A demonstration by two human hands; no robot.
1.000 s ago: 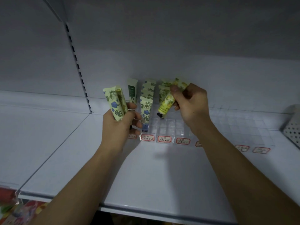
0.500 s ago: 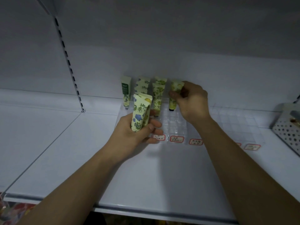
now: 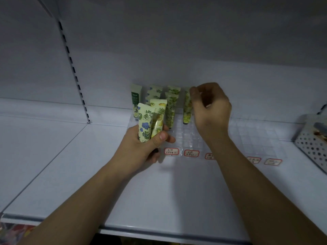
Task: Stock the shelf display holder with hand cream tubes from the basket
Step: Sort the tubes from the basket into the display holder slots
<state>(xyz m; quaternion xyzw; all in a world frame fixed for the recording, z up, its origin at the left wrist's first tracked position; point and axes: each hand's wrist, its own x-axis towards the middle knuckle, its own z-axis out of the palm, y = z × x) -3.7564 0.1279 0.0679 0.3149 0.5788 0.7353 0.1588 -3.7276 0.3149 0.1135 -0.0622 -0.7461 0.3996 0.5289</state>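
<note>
Gripping two floral tubes (image 3: 150,122) upright, left hand (image 3: 141,147) is waiting beside the clear holder (image 3: 187,137). Right hand (image 3: 210,110) is pinching a yellow-green tube (image 3: 187,106) standing in a back slot. Tubes look light, squashy; best held mid-body. Basket (image 3: 313,138) is sitting far right.

This is a shop, seen at a retail display unit. A white metal shelf (image 3: 159,191) runs wide, backed by a plain white panel with a slotted upright strip (image 3: 74,71) at the left for bracket hooks. Along the near edge of a clear gridded display holder (image 3: 256,137) sit small red-bordered price labels (image 3: 191,153) with handwritten text. Hand cream tubes (image 3: 170,105) stand in rows at the far side, and a perforated metal basket (image 3: 311,145) rests at the right.
</note>
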